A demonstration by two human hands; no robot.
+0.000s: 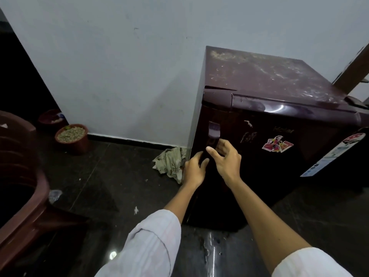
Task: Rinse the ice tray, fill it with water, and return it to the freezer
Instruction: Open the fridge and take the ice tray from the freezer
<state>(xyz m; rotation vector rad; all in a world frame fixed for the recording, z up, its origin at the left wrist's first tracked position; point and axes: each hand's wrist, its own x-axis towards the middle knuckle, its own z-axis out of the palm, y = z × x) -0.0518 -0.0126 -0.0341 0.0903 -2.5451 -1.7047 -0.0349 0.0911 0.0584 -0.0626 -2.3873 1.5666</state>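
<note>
A small maroon fridge (269, 148) stands against the white wall with its door closed. A dark vertical handle (213, 131) runs down the door's left side. My left hand (194, 170) grips the door's left edge just below the handle, fingers curled round it. My right hand (226, 156) is on the lower part of the handle, with its fingers hooked at the right side and the thumb across the front. The ice tray is not in view.
A crumpled cloth (169, 162) lies on the dark floor at the fridge's left foot. Two clay pots (71, 137) stand by the wall on the left. A brown plastic chair (18, 176) fills the left edge. A wet patch (211, 248) shines on the floor.
</note>
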